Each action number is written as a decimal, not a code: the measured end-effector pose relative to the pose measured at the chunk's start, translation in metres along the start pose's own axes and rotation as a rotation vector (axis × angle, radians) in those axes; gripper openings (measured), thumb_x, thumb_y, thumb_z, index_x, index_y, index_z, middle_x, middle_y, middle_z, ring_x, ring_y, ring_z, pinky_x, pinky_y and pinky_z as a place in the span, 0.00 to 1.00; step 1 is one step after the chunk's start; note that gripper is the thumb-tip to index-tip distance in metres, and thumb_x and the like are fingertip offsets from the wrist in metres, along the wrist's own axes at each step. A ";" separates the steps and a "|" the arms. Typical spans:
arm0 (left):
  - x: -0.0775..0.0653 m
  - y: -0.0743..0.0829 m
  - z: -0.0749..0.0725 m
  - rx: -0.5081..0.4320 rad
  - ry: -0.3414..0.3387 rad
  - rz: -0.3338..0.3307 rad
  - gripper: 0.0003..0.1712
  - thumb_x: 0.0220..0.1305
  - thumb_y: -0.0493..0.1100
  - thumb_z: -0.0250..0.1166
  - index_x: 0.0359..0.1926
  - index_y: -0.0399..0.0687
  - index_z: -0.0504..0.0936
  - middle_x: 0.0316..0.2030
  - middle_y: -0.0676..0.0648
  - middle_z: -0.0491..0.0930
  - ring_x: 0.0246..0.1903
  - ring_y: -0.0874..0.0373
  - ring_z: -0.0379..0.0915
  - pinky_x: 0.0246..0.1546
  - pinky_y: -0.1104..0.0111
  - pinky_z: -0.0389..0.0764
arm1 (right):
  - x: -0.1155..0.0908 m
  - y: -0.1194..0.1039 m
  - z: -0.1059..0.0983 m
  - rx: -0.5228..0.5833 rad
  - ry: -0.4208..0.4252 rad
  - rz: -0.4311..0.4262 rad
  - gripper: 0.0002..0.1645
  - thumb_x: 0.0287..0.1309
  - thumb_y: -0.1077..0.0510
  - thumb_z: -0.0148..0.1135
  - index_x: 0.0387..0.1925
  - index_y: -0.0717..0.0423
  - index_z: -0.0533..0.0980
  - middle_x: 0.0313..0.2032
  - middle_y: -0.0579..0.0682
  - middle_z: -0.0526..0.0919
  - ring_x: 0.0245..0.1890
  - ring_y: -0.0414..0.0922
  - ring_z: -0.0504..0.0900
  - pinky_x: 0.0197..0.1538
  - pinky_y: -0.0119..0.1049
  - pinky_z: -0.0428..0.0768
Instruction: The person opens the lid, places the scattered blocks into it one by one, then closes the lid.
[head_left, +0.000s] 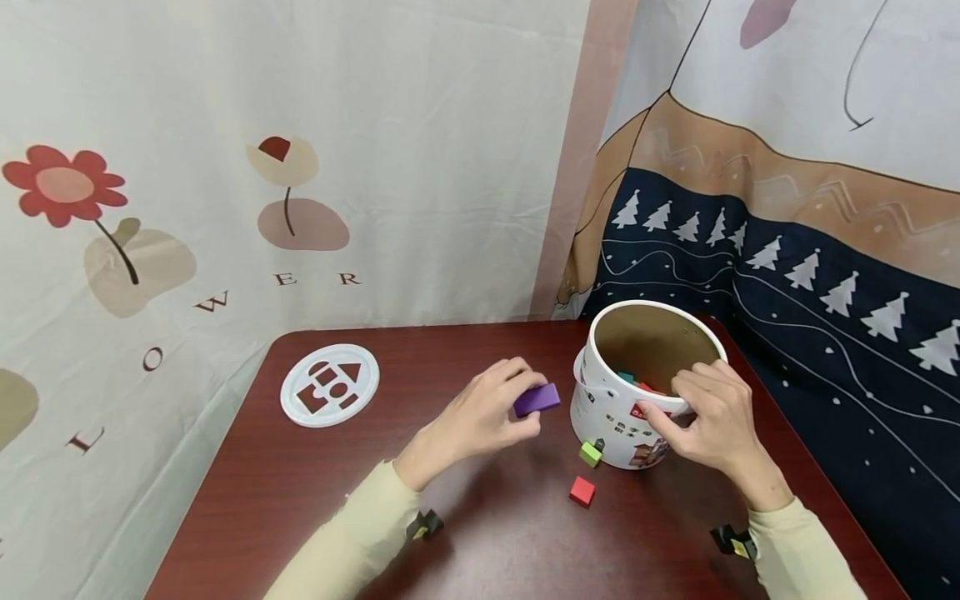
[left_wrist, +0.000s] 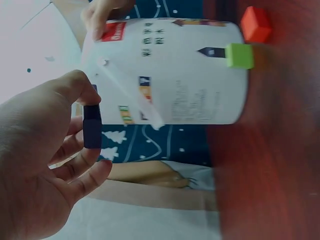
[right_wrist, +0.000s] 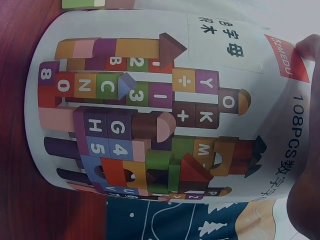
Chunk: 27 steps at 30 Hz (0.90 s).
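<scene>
A purple block (head_left: 537, 400) is pinched between the thumb and fingers of my left hand (head_left: 491, 408), above the table just left of the bucket. In the left wrist view the same block (left_wrist: 92, 126) looks dark. My right hand (head_left: 712, 412) grips the near right rim of the white bucket (head_left: 618, 429), thumb outside. Inside the bucket some teal and red blocks (head_left: 645, 386) show; the rest of its contents is hidden. A green block (head_left: 590, 454) sits at the foot of the bucket, and a red block (head_left: 581, 491) lies nearer on the table.
A white round lid (head_left: 367, 392) with cut-out shapes lies at the back left of the dark red table (head_left: 300, 500). Printed curtains (head_left: 450, 167) hang behind the table and along its right side. A white handle (left_wrist: 132, 92) hangs against the bucket's side.
</scene>
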<state>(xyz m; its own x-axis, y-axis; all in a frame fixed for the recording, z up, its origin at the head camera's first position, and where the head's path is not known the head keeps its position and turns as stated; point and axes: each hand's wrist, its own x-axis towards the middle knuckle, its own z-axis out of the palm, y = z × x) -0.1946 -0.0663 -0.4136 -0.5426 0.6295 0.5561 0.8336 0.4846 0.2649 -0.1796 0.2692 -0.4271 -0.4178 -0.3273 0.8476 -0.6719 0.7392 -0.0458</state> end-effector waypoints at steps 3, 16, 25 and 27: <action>0.016 0.001 -0.005 -0.011 0.013 0.023 0.18 0.53 0.42 0.66 0.47 0.46 0.86 0.39 0.53 0.78 0.37 0.65 0.69 0.34 0.73 0.75 | 0.000 0.000 0.000 0.000 -0.004 0.003 0.31 0.53 0.35 0.62 0.09 0.48 0.64 0.11 0.44 0.63 0.18 0.43 0.61 0.25 0.43 0.60; 0.082 0.008 -0.008 -0.090 0.003 0.042 0.21 0.61 0.45 0.67 0.54 0.43 0.86 0.45 0.52 0.79 0.41 0.66 0.71 0.38 0.78 0.78 | 0.000 0.003 0.000 -0.009 -0.031 0.001 0.32 0.54 0.33 0.62 0.09 0.48 0.66 0.11 0.44 0.64 0.17 0.43 0.62 0.26 0.43 0.61; 0.124 0.016 0.000 -0.068 -0.103 0.048 0.23 0.63 0.46 0.66 0.58 0.45 0.85 0.47 0.51 0.79 0.39 0.66 0.71 0.37 0.80 0.76 | 0.001 0.002 0.000 -0.012 -0.012 -0.011 0.32 0.54 0.33 0.61 0.09 0.49 0.65 0.11 0.44 0.63 0.17 0.42 0.61 0.25 0.42 0.60; 0.131 0.018 0.002 -0.059 -0.139 0.042 0.24 0.63 0.47 0.66 0.59 0.46 0.84 0.48 0.51 0.79 0.40 0.65 0.71 0.38 0.80 0.76 | 0.002 0.001 0.000 -0.014 -0.009 -0.015 0.33 0.55 0.33 0.61 0.09 0.49 0.65 0.11 0.43 0.62 0.17 0.42 0.60 0.25 0.42 0.59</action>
<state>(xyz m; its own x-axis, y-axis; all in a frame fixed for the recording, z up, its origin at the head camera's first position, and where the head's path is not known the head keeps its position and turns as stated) -0.2509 0.0266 -0.3378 -0.5129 0.7285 0.4541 0.8582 0.4221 0.2921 -0.1810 0.2695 -0.4255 -0.4132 -0.3439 0.8432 -0.6697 0.7422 -0.0254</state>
